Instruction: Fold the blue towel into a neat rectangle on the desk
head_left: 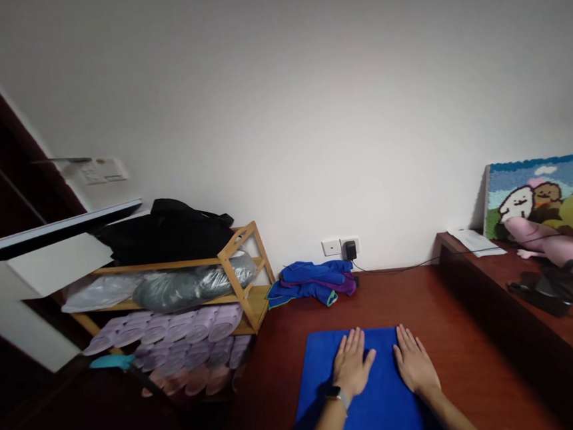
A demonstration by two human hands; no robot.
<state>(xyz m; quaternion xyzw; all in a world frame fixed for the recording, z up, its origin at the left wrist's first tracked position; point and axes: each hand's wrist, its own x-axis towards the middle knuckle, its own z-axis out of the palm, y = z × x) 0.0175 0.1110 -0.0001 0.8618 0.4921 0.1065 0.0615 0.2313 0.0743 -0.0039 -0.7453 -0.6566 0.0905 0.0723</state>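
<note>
A blue cloth [379,414] lies spread flat on the reddish-brown tabletop [485,371], its near part running out of the bottom of the view. My left hand [352,366] rests palm down on the cloth near its far edge, fingers stretched and thumb apart; a watch is on that wrist. Along the cloth's right edge lies my right hand [415,361], also flat, with fingers extended, partly on the cloth and partly over the wood. Neither hand grips anything.
Crumpled blue and purple cloths [315,281] lie against the wall below a socket with a black plug [350,250]. Left stands a wooden rack [244,279] with slippers and a black bag [172,231]. A raised ledge at right holds a pink plush toy [554,242] and cables.
</note>
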